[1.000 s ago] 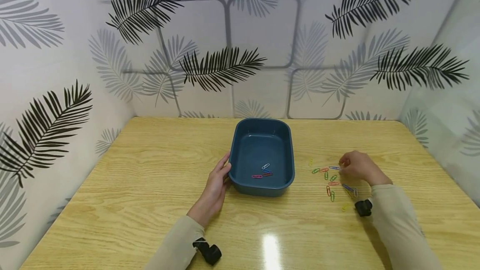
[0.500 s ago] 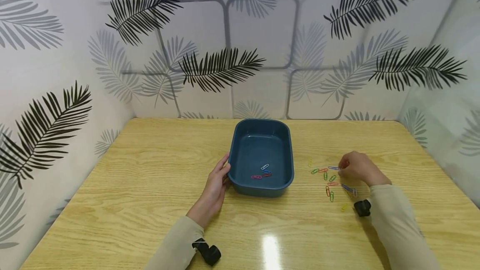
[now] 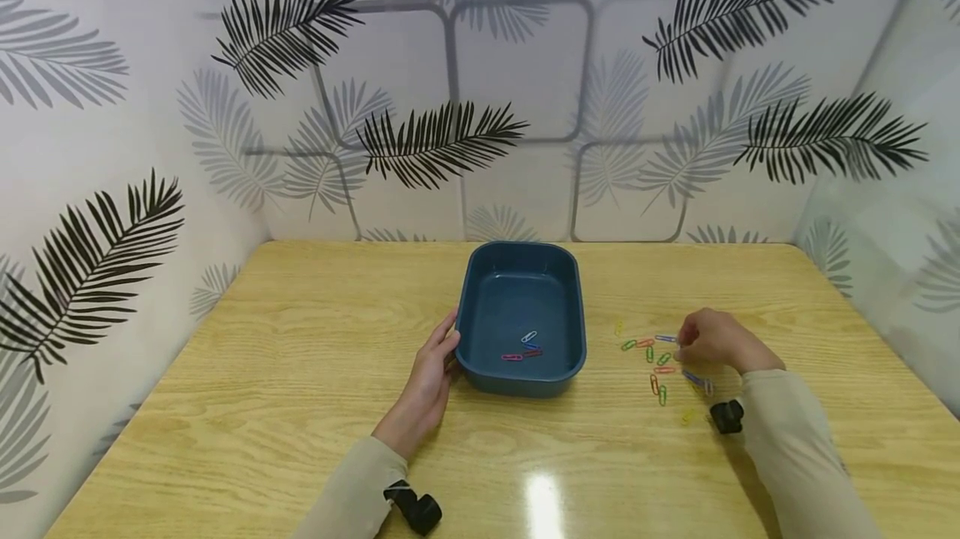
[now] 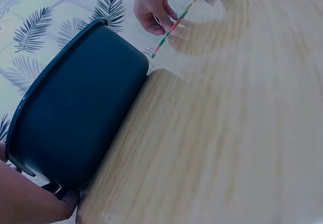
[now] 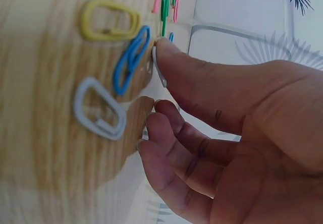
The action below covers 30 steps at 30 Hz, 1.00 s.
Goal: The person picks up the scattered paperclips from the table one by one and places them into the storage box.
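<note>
**Clerk:** Head view first. Where does the bin stand?

**Inspector:** The blue bin [image 3: 521,297] stands on the tabletop [image 3: 300,356], near its middle. The left hand [image 3: 430,381] holds it at the left side, thumb by the rim.

**Clerk:** Contents?

**Inspector:** Four paperclips, grouped towards the near end: a pale clip [image 3: 529,337], a navy clip [image 3: 532,346], a dark red clip [image 3: 532,353] and a pink clip [image 3: 512,357].

**Clerk:** And outside the bin?

**Inspector:** Loose clips [image 3: 664,370] in several colours, scattered to its right. The right hand [image 3: 716,337] reaches down at the right edge of the scatter, fingers bent, beside a blue clip [image 3: 665,338].

**Clerk:** Left wrist view?

**Inspector:** The bin's outer wall fills much of the left. The left hand is clamped on it, one fingertip tucked near the base; the remaining fingers are mostly hidden. The right hand appears beyond, at a thin line of clips.

**Clerk:** Right wrist view?

**Inspector:** A white clip [image 5: 158,65] stands tilted against the thumb tip, pinched there; the opposing fingertip is hidden behind the thumb. Three other fingers curl below, apart from the thumb. Nearby lie a yellow clip [image 5: 118,31], a sky-blue clip [image 5: 132,57] and a greyish clip [image 5: 110,99].
</note>
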Available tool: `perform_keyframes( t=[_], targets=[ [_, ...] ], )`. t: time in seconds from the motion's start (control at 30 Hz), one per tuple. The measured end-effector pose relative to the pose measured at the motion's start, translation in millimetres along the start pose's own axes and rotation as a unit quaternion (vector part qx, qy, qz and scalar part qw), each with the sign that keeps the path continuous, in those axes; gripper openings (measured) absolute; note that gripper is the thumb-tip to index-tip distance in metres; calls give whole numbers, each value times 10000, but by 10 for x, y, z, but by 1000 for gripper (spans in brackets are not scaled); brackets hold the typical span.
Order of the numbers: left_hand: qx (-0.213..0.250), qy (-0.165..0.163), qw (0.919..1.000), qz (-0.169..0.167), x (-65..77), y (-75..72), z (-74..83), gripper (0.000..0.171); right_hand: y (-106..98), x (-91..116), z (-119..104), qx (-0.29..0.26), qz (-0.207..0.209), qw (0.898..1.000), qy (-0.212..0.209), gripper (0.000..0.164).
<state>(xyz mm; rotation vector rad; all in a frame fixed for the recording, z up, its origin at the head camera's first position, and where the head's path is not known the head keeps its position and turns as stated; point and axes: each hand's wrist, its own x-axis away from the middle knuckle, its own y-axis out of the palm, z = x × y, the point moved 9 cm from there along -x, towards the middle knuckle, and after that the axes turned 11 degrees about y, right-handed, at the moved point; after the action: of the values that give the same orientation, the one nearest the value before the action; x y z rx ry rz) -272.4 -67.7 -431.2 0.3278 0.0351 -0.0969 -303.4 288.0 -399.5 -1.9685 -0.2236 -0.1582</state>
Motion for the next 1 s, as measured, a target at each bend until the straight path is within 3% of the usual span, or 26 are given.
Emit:
perform_keyframes(
  t=[0.67, 1.0],
  targets=[
    [-17, -5, 10000, 35, -16, -16, -24, 50, 1, -12, 15, -725, -114, 9973, 63, 14],
    [-17, 27, 10000, 58, -10, -13, -1, 50, -7, -29, -43, -833, 1, 9965, -63, 13]
  ],
)
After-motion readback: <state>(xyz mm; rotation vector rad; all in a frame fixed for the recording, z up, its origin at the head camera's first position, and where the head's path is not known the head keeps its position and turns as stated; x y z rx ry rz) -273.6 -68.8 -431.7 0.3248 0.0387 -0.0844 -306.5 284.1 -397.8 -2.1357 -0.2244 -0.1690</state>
